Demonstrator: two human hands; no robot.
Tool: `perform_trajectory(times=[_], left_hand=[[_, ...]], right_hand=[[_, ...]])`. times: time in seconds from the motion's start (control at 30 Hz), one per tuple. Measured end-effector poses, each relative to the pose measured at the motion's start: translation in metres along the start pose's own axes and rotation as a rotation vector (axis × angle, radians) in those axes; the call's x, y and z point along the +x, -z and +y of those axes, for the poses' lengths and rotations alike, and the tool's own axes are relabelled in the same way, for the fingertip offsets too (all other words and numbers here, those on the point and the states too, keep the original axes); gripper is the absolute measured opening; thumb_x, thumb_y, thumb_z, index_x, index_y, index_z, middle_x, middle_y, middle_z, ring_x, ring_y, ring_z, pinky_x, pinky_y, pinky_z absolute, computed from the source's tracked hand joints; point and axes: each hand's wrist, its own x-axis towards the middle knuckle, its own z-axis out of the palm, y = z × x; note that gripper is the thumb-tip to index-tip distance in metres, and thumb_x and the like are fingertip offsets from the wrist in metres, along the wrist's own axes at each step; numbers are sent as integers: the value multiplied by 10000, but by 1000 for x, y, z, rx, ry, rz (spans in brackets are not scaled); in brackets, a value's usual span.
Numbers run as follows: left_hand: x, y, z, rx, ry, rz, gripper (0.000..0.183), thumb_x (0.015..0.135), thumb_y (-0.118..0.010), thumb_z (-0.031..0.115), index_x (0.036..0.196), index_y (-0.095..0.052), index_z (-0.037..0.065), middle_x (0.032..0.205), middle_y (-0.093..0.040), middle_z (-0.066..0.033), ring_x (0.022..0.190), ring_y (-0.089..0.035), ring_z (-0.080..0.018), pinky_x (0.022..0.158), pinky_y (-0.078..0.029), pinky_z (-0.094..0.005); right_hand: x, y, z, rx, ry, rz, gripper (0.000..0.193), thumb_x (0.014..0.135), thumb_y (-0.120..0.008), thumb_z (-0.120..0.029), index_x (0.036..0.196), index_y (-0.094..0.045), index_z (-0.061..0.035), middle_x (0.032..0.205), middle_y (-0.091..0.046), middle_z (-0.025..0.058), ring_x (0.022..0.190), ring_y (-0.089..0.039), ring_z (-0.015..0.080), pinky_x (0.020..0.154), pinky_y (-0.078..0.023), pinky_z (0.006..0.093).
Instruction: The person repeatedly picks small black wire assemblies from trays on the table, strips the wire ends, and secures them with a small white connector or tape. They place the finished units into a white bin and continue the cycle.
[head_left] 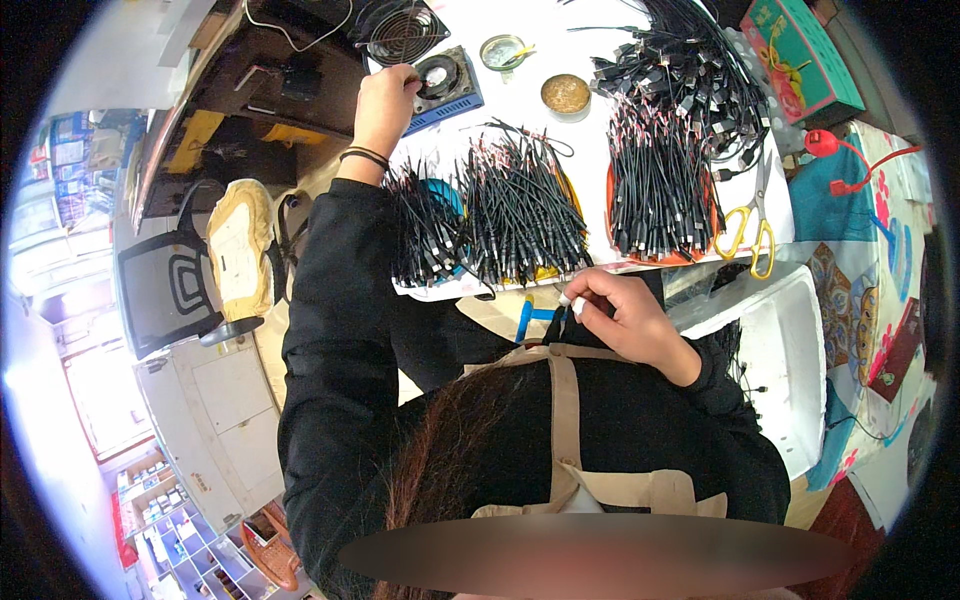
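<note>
My left hand (384, 112) reaches out to a blue box-shaped device (450, 92) with a round dark ring on top. Its fingers are curled together at the ring's left edge, and whatever is between them is hidden. Close to the table's front edge, my right hand (628, 325) has thumb and fingers pinched together, with white coverings on the fingertips. What it pinches is too small to make out. Bundles of short black cables lie before me: a left bundle (425, 225), a middle bundle (522, 205) and a right bundle (660, 185), many with reddish wire ends.
Behind the bundles stand a round tin (566, 96) of brownish material and an open shallow tin (503, 52). A black fan (400, 32) sits at the back left. Yellow-handled scissors (752, 222), a loose cable heap (690, 75) and a white foam box (795, 400) are on the right.
</note>
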Motion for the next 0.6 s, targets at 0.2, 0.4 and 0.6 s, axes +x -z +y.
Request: perform_trajectory(times=[0.2, 0.4, 0.6], left_hand=[[9, 1, 2, 51, -1, -70, 120, 800, -660, 111, 880, -694, 28, 798, -661, -207, 775, -652, -382, 701, -518, -422], [12, -2, 6, 122, 10, -85, 118, 811, -643, 124, 868, -690, 33, 803, -653, -218, 787, -642, -396, 710, -516, -446], [14, -3, 10, 158, -4, -93, 101, 812, -631, 121, 833, -681, 35, 792, -651, -229, 807, -649, -402, 730, -518, -470]], right_hand=[[2, 1, 1, -15, 21, 9, 136, 879, -564, -55, 1005, -568, -1, 721, -566, 52, 615, -502, 89, 575, -428, 255], [2, 0, 2, -25, 28, 8, 133, 874, -563, -46, 1000, -565, -2, 693, -552, 49, 598, -496, 91, 560, -419, 262], [-3, -2, 3, -59, 44, 33, 147, 861, -572, -46, 1004, -567, -13, 685, -555, 48, 590, -505, 101, 557, -420, 269]])
